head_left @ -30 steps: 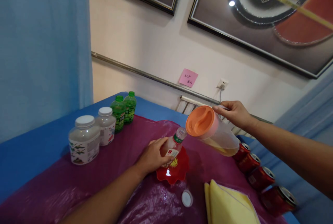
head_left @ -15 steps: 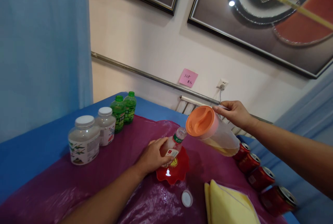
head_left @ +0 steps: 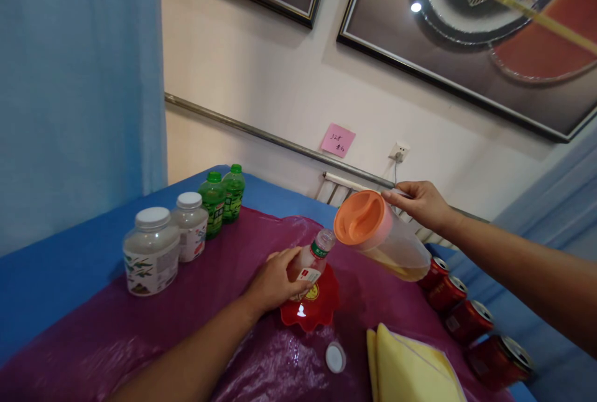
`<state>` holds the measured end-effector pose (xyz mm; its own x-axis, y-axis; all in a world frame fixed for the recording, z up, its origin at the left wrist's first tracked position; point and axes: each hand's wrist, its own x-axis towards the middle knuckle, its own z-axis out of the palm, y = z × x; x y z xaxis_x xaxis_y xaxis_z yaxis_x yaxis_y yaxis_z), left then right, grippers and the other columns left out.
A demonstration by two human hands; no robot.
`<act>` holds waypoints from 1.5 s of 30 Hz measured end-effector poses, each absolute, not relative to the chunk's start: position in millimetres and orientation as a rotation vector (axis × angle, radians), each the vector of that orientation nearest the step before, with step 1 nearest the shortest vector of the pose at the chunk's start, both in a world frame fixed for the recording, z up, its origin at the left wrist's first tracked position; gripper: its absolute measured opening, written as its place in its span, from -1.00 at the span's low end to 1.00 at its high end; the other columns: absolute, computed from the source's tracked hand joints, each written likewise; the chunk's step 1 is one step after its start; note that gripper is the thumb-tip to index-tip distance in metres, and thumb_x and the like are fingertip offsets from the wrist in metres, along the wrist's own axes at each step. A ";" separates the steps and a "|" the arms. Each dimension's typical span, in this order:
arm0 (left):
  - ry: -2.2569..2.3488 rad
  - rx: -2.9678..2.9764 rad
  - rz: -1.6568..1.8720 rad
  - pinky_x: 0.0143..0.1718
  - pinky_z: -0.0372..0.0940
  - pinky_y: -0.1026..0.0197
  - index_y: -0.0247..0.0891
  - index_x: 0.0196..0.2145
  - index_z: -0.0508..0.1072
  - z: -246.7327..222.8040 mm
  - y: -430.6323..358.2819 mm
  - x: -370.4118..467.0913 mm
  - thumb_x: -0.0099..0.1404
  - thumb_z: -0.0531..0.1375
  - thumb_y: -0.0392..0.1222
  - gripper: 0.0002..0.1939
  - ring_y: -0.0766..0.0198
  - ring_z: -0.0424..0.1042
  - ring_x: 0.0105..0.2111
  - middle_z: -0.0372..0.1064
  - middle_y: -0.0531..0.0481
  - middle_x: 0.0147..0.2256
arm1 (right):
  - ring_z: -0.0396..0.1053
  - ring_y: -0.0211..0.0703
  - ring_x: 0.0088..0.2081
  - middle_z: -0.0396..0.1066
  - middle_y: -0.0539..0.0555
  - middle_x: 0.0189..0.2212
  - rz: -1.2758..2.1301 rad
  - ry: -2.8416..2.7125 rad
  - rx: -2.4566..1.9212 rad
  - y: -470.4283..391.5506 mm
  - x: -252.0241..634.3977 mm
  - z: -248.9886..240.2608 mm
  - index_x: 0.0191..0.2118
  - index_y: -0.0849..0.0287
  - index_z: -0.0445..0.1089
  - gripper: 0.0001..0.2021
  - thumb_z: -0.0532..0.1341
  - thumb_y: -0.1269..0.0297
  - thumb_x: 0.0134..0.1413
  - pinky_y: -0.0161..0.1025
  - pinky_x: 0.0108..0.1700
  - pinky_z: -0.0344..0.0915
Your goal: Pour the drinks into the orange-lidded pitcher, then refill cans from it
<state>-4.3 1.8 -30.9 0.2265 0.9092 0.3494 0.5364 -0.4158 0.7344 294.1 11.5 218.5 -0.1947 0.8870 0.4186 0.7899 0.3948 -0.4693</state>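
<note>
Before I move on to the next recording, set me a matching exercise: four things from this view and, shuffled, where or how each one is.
1. Orange-lidded pitcher
2. Clear bottle
3. White cap
4. Yellow cloth

A. Folded
B. In the left hand
C. Tilted, in the right hand
D. Just below the red dish in the picture

Pairs: 1-C, 2-B, 3-D, 4-A

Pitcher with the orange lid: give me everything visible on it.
The pitcher has a translucent, pale body that looks like plastic and a round orange lid with a moulded, curved recess. Some yellow-brown liquid lies along its lower side. It is tilted well over above the purple sheet, lid beside the mouth of the clear bottle; whether they touch is unclear, and no stream shows. The right hand holds it; most of any handle is hidden.
</note>
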 end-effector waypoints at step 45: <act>1.310 2.060 1.066 0.23 0.22 -0.08 -0.16 0.23 0.40 -30.9 1.6 -3.7 0.02 0.48 0.03 -0.17 -0.12 0.40 0.16 0.44 -0.15 0.18 | -0.08 -0.34 -0.56 -0.09 -0.11 -0.65 0.199 -1.987 -1.434 9.9 293.8 212.4 -0.65 0.09 0.05 -0.31 0.24 -0.46 -0.10 -0.29 -0.54 -0.12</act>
